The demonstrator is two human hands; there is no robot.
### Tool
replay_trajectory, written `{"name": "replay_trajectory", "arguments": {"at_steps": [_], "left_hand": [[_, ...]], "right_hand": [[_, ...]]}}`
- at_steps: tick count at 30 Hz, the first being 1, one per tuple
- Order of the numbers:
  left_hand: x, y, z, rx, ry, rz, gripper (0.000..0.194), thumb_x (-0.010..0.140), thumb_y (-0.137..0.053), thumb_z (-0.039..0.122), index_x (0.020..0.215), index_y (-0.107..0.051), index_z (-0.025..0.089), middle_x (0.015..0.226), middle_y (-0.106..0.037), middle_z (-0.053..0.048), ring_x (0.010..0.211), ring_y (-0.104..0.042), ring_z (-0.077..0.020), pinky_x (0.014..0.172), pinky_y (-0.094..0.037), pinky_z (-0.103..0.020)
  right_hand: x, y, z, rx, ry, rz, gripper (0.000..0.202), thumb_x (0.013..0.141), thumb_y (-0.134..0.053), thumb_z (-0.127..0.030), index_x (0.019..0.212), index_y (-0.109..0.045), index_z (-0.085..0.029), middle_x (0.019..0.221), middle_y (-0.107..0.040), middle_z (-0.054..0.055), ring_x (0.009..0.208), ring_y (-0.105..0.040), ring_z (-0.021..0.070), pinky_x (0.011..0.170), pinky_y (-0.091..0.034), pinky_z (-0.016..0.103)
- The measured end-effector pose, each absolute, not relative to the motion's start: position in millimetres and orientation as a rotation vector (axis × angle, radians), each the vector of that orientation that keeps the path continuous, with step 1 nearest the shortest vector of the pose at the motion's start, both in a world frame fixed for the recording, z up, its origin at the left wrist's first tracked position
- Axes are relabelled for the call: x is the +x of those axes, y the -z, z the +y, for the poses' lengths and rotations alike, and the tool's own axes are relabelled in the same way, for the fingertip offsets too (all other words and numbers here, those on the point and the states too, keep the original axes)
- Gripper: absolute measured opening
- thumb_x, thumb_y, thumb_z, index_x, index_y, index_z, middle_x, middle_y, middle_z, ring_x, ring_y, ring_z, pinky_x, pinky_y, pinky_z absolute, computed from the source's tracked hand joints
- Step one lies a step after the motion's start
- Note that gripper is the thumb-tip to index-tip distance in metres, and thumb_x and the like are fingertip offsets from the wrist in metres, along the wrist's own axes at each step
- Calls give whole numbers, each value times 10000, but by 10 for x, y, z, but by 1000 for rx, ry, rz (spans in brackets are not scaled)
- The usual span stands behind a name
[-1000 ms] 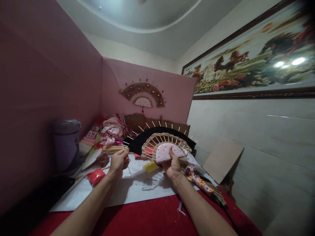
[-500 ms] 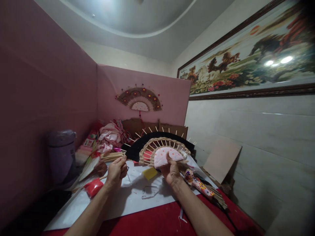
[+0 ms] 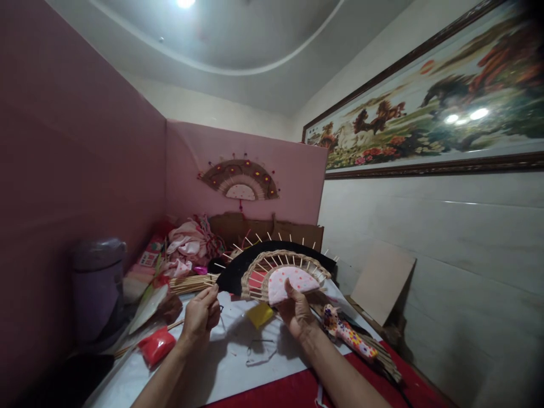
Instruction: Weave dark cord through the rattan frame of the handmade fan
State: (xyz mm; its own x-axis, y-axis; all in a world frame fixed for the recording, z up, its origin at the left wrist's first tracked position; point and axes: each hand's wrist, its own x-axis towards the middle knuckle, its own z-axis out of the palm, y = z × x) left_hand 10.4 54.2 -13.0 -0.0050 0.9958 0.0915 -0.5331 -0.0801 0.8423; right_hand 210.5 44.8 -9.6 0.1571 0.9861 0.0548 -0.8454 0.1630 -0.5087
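Head cam: half-round fan (image 3: 276, 285) held mid-scene, tilted, above a smooth white sheet (image 3: 229, 368); R hand (image 3: 297, 314) clamps its base, thumb flat on the padded, spotted pale-pink half-disc, fingers tucked beneath; L hand (image 3: 204, 314) in a narrow pinch at the L tip of the fan's matte black band (image 3: 240, 266); btwn disc & band, a coarse rope-like woven arch (image 3: 247, 277) w/ thin straight sticks raying out past the black edge; yellow piece (image 3: 260, 315), flat, lies near, btwn the hands; shiny red packet (image 3: 157, 347) near L; bundled slim sticks (image 3: 187, 283) farther, just beyond L hand; flower-patterned wrapped bundle (image 3: 351, 340) beside R forearm; far, a brown fan (image 3: 255, 173) w/ dotted flowers hangs on a smooth pink panel (image 3: 187, 170)
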Motion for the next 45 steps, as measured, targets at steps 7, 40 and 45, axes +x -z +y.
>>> {"name": "replay_trajectory", "arguments": {"at_steps": [7, 40, 45], "left_hand": [[104, 176, 587, 795, -1460, 711, 438, 497, -752, 432, 630, -413, 189, 329, -239, 150, 243, -134, 5, 273, -93, -120], [222, 12, 370, 998, -1510, 678, 330, 640, -674, 405, 642, -432, 180, 409, -269, 114, 338, -182, -16, 354, -99, -147], [229, 6, 367, 992, -1538, 659, 330, 639, -679, 380, 643, -413, 186, 416, -291, 112, 343, -202, -20, 356, -102, -149]], "right_hand": [[2097, 105, 435, -420, -1392, -360, 427, 532, -791, -123, 906, -592, -177, 770, -701, -10, 657, -652, 129, 601, -536, 237], [2101, 37, 380, -480, -1392, -192, 262, 648, -680, -105, 891, -620, -181, 761, -710, 2, 645, -656, 127, 629, -549, 250], [2084, 35, 353, -501, -1391, -179, 282, 635, -689, -96, 893, -615, -184, 748, -704, -9, 651, -650, 116, 615, -540, 214]]}}
